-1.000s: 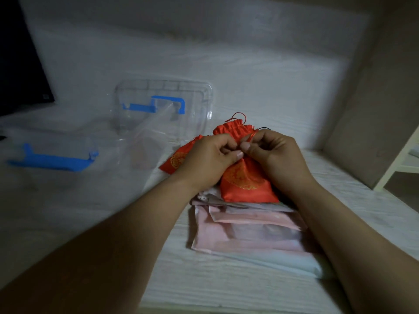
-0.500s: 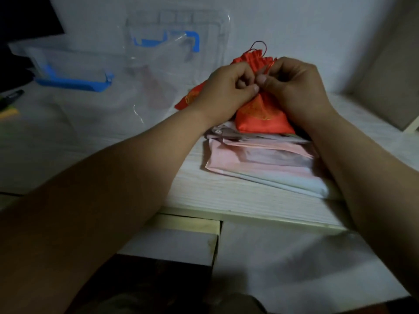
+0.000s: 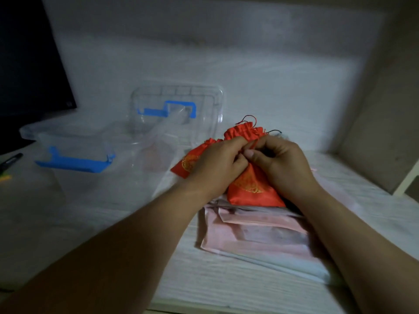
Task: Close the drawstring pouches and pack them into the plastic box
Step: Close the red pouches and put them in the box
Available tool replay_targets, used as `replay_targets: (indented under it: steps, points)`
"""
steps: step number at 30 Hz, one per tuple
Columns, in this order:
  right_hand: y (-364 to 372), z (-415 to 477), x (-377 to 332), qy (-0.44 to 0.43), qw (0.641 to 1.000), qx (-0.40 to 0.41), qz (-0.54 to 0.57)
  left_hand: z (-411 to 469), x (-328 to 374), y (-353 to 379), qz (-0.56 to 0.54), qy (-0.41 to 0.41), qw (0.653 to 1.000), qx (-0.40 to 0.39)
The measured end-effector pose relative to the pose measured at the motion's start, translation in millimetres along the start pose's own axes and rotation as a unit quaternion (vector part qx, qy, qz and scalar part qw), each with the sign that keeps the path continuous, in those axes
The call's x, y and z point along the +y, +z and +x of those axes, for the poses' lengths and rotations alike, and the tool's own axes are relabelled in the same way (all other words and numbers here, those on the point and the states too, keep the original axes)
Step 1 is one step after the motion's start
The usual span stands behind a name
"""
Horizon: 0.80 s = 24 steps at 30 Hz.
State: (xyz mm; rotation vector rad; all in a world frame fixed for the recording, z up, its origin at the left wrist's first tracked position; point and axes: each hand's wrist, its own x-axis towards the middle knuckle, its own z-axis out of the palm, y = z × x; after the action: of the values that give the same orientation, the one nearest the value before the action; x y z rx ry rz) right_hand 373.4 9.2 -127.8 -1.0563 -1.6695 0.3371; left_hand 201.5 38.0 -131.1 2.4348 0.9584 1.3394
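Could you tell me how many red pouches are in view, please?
2. The left hand and right hand hold one red pouch on the pink stack; the second pouch lies just left, partly behind that hand. Others may be hidden.

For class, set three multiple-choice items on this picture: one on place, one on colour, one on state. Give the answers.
1. The held red pouch lies: A in a drawer; B on the pink pile; C on the floor.
2. The plastic box has a clasp that is: A green; B yellow; C blue.
3. The left hand and right hand: A pinch the pouch's cord; B lie flat; C hang idle.
Answers: B, the pile shows beneath it; C, plainly blue; A, fingers meet on the cord.
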Motion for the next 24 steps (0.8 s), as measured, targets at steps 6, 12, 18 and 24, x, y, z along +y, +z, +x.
replay_targets:
  steps: [6, 12, 18, 24]
  points:
    - [0, 2, 0, 0.017, 0.999, -0.006, 0.045, 2, -6, -7, -0.088, -0.059, 0.993, -0.047]
    - [-2, 1, 2, 0.045, 0.997, -0.007, 0.065, 7, -14, -8, -0.143, -0.076, 0.984, -0.072]
    - [-4, 0, -2, 0.057, 0.996, -0.013, 0.072, 6, -13, -14, -0.207, -0.105, 0.965, -0.120]
    - [-5, 0, 0, 0.063, 0.994, -0.012, 0.085, 5, -14, -15, -0.222, -0.123, 0.958, -0.136]
